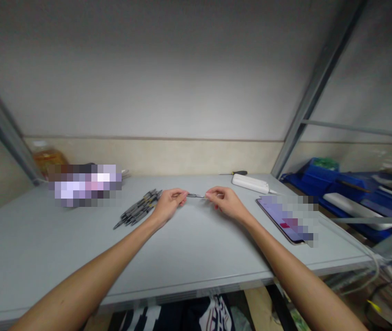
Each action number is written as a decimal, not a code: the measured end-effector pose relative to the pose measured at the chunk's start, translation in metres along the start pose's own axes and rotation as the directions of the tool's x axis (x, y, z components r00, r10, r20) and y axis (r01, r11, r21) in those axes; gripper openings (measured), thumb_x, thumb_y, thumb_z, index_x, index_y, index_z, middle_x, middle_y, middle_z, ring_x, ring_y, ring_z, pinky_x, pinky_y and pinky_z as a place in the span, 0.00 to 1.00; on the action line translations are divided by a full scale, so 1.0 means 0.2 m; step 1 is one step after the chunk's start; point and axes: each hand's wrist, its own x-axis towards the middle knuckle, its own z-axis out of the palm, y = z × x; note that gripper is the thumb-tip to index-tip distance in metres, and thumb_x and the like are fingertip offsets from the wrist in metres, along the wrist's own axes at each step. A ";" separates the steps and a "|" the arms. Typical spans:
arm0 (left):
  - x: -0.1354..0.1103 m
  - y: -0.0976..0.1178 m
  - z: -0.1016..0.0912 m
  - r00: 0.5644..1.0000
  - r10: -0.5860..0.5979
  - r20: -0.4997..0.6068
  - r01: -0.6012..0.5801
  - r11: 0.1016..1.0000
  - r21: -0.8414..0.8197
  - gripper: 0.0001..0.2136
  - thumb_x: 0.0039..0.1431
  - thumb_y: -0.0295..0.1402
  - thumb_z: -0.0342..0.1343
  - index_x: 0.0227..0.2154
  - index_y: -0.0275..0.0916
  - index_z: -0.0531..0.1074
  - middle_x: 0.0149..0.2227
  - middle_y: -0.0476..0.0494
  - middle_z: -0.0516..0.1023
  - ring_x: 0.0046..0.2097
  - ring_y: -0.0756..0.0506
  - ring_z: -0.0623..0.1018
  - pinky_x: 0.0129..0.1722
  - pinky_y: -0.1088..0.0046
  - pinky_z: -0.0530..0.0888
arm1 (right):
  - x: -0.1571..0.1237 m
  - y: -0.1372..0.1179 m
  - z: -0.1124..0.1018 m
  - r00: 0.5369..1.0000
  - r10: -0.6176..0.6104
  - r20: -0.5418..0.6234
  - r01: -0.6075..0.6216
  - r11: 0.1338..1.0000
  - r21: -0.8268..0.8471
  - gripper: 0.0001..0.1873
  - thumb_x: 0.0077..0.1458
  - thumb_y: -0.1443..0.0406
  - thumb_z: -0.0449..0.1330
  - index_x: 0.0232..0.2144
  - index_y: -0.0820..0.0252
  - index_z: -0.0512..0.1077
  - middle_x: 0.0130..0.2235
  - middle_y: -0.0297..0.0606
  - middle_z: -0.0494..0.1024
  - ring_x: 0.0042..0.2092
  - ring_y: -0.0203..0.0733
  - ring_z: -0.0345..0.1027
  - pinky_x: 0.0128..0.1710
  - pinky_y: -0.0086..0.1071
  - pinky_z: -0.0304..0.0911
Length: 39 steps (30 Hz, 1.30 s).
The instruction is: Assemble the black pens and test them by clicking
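Observation:
Both of my hands meet over the middle of a grey table (182, 248). My left hand (170, 202) and my right hand (225, 200) pinch the two ends of one thin dark pen (196, 196), held level just above the tabletop. A heap of several similar dark pens (139, 209) lies on the table directly left of my left hand.
A phone (281, 218) lies flat to the right of my right hand. Behind it rest a white device (252, 184) and a black-handled screwdriver (239, 173). Blue bins (347, 188) fill the shelf at right. A bottle (47, 156) stands at back left, with metal frame posts on both sides.

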 end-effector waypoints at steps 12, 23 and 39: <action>0.00 0.00 0.00 0.996 -0.075 -0.046 0.065 0.981 -0.182 0.17 0.39 0.40 0.64 0.29 0.32 0.73 0.21 0.46 0.73 0.23 0.52 0.69 0.26 0.75 0.65 | 0.00 -0.01 -0.02 0.996 0.081 0.032 -0.086 0.978 0.191 0.18 0.45 0.53 0.59 0.33 0.63 0.69 0.27 0.35 0.72 0.23 0.31 0.63 0.15 0.22 0.53; 0.00 0.00 0.01 0.992 -0.109 -0.055 0.096 0.974 -0.207 0.15 0.43 0.41 0.62 0.26 0.32 0.70 0.20 0.47 0.73 0.22 0.54 0.69 0.25 0.77 0.66 | 0.01 0.00 -0.03 0.996 0.078 -0.052 -0.062 0.964 0.259 0.17 0.39 0.57 0.64 0.30 0.64 0.71 0.26 0.34 0.71 0.20 0.29 0.59 0.17 0.25 0.56; 0.00 0.02 0.01 0.991 -0.124 -0.056 0.105 0.958 -0.266 0.12 0.41 0.38 0.62 0.24 0.33 0.69 0.20 0.48 0.72 0.23 0.54 0.68 0.25 0.77 0.63 | 0.02 0.01 -0.04 0.989 0.061 -0.133 -0.029 0.973 0.228 0.15 0.36 0.64 0.65 0.31 0.65 0.74 0.28 0.38 0.75 0.27 0.36 0.67 0.29 0.31 0.63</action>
